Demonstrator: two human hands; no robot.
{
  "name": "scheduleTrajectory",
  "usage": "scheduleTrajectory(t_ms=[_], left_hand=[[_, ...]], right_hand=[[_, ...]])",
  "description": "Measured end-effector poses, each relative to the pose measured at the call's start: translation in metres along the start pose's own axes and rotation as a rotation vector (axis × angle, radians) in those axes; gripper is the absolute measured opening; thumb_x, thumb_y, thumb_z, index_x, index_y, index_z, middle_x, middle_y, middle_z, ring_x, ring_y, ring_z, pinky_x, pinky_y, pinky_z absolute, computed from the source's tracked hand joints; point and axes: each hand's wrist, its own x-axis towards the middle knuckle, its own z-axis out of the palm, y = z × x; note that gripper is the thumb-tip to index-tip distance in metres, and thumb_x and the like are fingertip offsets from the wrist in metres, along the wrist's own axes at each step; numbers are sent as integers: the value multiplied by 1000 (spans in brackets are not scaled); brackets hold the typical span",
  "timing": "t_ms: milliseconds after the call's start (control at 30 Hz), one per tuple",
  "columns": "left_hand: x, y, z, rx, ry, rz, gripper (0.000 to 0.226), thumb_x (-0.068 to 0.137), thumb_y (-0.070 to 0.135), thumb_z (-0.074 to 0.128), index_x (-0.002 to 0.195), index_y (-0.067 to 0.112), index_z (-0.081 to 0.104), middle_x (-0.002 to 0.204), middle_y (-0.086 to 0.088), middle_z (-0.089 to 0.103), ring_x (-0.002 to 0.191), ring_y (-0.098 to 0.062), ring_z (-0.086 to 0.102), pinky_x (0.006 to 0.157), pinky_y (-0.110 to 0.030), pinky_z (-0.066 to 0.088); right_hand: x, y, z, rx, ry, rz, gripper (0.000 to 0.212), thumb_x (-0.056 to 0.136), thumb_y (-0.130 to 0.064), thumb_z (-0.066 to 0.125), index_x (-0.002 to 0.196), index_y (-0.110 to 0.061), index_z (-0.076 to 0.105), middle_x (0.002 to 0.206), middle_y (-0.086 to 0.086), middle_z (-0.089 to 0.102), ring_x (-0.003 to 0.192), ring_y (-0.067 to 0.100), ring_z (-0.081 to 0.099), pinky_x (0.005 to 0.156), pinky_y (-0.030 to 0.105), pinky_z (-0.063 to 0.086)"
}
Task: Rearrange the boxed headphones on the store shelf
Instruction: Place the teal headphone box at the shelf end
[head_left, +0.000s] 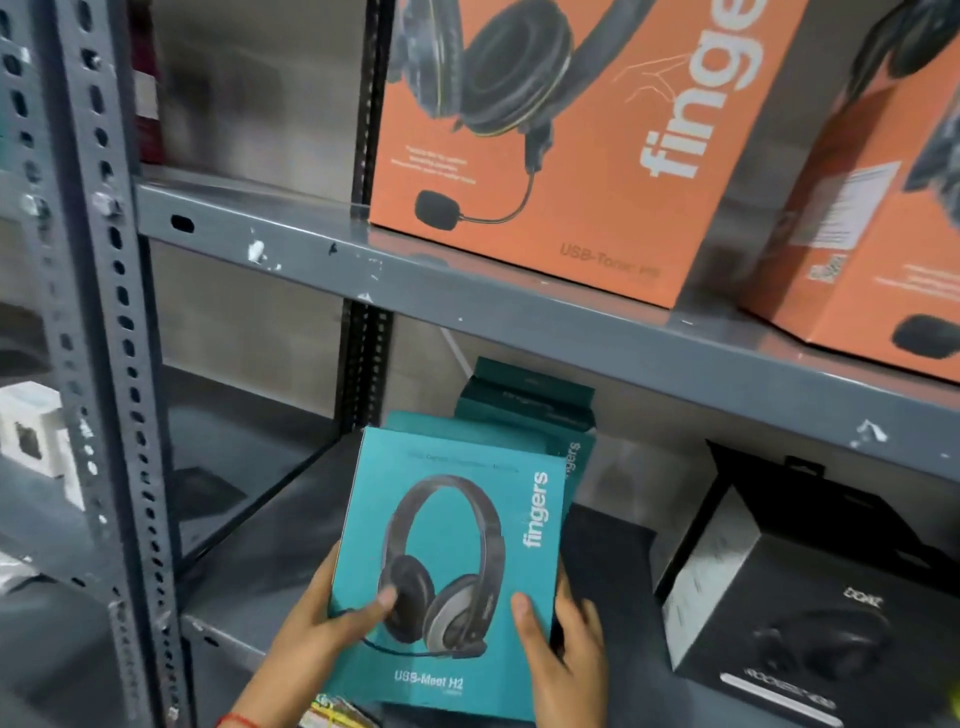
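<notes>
A teal "fingers" headphone box stands upright at the front of the lower shelf. My left hand grips its left edge, thumb across the printed headset. My right hand holds its right edge, thumb on the front. Behind it stand more teal boxes, partly hidden. On the upper shelf sit an orange headphone box and a second orange box at the right. A black headphone box rests on the lower shelf to the right.
A grey perforated upright post rises at the left. The lower shelf surface left of the teal boxes shows bare metal. White items sit beyond the post at far left. A dark flat object lies between the teal and black boxes.
</notes>
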Motion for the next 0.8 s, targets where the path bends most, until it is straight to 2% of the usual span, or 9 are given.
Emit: scheduleTrajectory(t_ms=[67, 167, 267, 333, 400, 567, 667, 733, 800], left_hand=[[8, -19, 4, 111, -108, 64, 75, 55, 24, 81, 113, 53, 42, 103, 32, 66, 95, 4, 63, 71, -13, 52], [33, -28, 12, 209, -117, 87, 83, 72, 1, 71, 120, 53, 28, 117, 30, 54, 104, 1, 54, 75, -3, 47], [60, -39, 30, 218, -154, 57, 85, 75, -4, 66, 132, 39, 20, 125, 9, 48, 119, -10, 41, 98, -23, 38], [80, -49, 34, 233, -156, 26, 85, 76, -6, 64, 135, 35, 21, 126, 4, 48, 122, -14, 40, 102, -30, 36], [95, -54, 37, 241, -154, 8, 84, 76, -7, 64, 136, 35, 22, 125, 1, 50, 122, -18, 43, 103, -35, 38], [124, -60, 39, 261, -170, -13, 76, 76, -4, 65, 139, 18, 28, 121, -3, 54, 118, -21, 49, 96, -31, 44], [137, -64, 33, 285, -218, -11, 84, 73, -1, 70, 141, 16, 24, 122, -1, 52, 115, -17, 49, 83, -14, 48], [144, -68, 27, 293, -278, -14, 104, 57, 17, 82, 142, 18, 21, 125, 0, 52, 116, -16, 52, 82, -15, 48], [150, -73, 23, 326, -374, -68, 120, 35, 32, 87, 138, 21, 27, 121, 5, 58, 109, -10, 58, 84, -20, 51]], right_hand=[[0, 10, -5, -73, 47, 14, 48, 50, -69, 64, 92, -78, 42, 92, -8, 55, 79, -14, 53, 66, -1, 37], [11, 32, -13, -144, 34, 103, 57, 68, -35, 76, 120, -41, 55, 96, -3, 57, 88, 11, 54, 77, 16, 39], [28, 49, -10, -172, 88, 119, 53, 71, -25, 75, 121, -29, 58, 100, 6, 65, 88, 18, 58, 73, 7, 40], [39, 60, -4, -186, 150, 110, 51, 71, -22, 76, 120, -24, 60, 105, 12, 69, 86, 20, 59, 68, -2, 39], [47, 63, 1, -148, 152, 138, 52, 73, -21, 74, 122, -22, 58, 114, 13, 67, 95, 23, 61, 75, 1, 40], [62, 65, 7, -64, 145, 115, 50, 77, -9, 69, 125, -10, 54, 121, 17, 60, 97, 14, 53, 63, -11, 31], [61, 71, 6, -56, 124, 72, 49, 79, -4, 66, 126, -6, 52, 126, 20, 55, 88, -19, 47, 63, -12, 30], [58, 79, 5, -79, 96, 57, 54, 79, -4, 65, 129, -15, 46, 126, 20, 54, 84, -32, 42, 67, -10, 33], [55, 85, 5, -64, 57, 63, 69, 77, -7, 69, 132, -29, 34, 127, 19, 50, 92, -27, 46, 75, -6, 36]])
